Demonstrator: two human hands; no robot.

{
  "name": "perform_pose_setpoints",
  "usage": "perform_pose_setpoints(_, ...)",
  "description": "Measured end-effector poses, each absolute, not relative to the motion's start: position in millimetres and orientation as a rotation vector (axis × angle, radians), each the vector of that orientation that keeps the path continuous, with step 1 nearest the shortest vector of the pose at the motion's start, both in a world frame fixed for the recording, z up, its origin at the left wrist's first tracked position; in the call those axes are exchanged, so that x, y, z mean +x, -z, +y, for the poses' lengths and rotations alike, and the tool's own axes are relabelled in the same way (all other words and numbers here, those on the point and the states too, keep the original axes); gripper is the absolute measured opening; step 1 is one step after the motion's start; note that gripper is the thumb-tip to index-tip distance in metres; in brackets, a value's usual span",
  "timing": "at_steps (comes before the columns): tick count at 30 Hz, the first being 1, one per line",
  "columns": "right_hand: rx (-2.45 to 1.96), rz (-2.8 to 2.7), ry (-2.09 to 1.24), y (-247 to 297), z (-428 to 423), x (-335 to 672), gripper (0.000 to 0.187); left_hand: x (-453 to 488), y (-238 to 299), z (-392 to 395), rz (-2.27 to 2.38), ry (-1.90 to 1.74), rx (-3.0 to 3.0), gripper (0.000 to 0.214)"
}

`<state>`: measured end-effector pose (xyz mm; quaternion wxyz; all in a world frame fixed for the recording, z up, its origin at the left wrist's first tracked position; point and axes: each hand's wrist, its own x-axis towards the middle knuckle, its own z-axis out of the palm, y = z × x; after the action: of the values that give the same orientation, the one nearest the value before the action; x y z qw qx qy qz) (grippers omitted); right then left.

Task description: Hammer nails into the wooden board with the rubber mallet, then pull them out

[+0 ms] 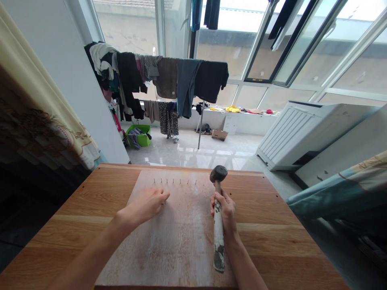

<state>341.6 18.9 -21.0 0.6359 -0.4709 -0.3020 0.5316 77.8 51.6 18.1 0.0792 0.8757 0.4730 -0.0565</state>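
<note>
A pale, worn wooden board (172,241) lies flat in front of me. Along its far edge several thin nails (173,181) stand upright in a row. My right hand (225,209) is wrapped around the handle of a hammer (218,229), whose dark head (218,173) points away from me over the board's right side. The handle has chipped white paint. Over the left part of the board, just nearer than the nails, is my left hand (155,200). Its fingers are curled closed, and whatever they may hold is hidden.
The board rests on a wooden table (263,229). Beyond it, clothes hang on a drying rack (199,129) by the windows, with a green basket (145,139) on the floor. A white appliance (290,133) stands at right. Curtains (54,92) flank both sides.
</note>
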Motion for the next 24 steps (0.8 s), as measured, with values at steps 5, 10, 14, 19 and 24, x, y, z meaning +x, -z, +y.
perform_pose_setpoints(5, -1.067, -0.677, -1.217, 21, 19, 342, 0.036, 95, -21, 47, 1.418, 0.071, 2.600, 0.031)
perform_pose_setpoints(10, -1.062, -0.673, -1.219, 22, 20, 342, 0.035, 142, -3, 61, 1.198, -0.803, 2.314, 0.024)
perform_pose_setpoints(14, -1.036, -0.679, -1.222, 23, 20, 342, 0.037, 194, 14, 75, 1.179, -1.266, 2.122, 0.022)
perform_pose_setpoints(19, -1.039, -0.692, -1.202, 24, 20, 343, 0.033, 231, 22, 87, 1.394, -1.391, 2.153, 0.017)
perform_pose_setpoints(24, -1.033, -0.696, -1.211, 26, 20, 343, 0.032, 233, 34, 89, 1.412, -1.227, 2.250, 0.020)
